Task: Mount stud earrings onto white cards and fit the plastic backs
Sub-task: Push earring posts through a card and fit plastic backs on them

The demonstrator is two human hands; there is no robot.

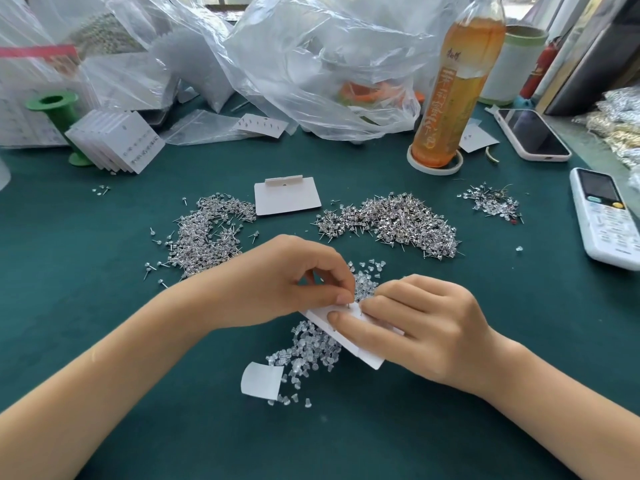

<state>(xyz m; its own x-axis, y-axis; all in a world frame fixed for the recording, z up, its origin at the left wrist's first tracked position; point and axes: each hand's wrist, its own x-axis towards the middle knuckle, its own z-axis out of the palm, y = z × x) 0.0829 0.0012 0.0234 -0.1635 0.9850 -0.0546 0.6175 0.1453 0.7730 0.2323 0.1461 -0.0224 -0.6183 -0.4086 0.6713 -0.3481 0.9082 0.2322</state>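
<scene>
Lower centre: left hand pinching at a post on small white paper card; right hand gripping it.
Upper left: fanned stack of finished white cards.
Left: loose silver stud piles.

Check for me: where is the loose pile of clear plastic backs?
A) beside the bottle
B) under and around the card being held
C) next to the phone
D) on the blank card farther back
B: the clear plastic backs lie scattered on the green table beneath and around the white card that both hands hold.
</scene>
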